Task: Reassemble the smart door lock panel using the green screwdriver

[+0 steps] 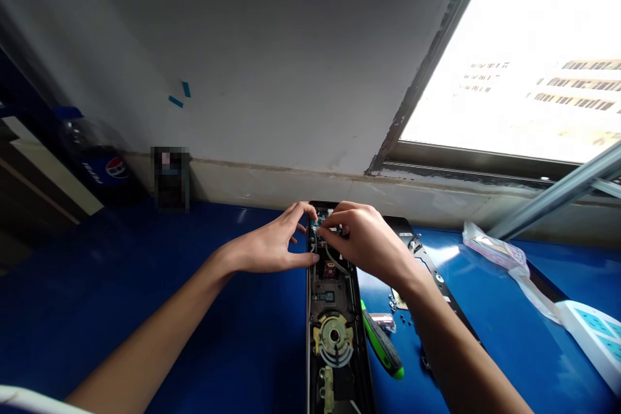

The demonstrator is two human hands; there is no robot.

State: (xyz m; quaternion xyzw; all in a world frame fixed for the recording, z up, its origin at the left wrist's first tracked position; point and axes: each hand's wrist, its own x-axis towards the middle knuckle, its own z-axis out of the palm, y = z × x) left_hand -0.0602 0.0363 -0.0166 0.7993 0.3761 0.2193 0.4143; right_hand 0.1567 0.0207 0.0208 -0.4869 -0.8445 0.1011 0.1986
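Note:
A long, narrow black electronic lock housing [317, 305] lies open on the blue table, its inside facing up. Near its far end sits a small blue circuit board [320, 215], with a thin pale cable [337, 261] curving down beside it. My left hand [274, 242] grips the housing's left edge at that end, index finger by the board and thumb lower down. My right hand [361, 236] comes from the right, thumb and index finger pinched at the board beside the cable. What the fingertips hold is tiny and partly hidden. A round metal part [334, 334] is mounted lower in the housing.
Right of the housing lie a green-and-black screwdriver [383, 346], loose screws [392, 303] and a black panel [431, 265], partly under my right arm. A white power strip [592, 336] is farther right. A Pepsi bottle [104, 165] stands left, by the wall.

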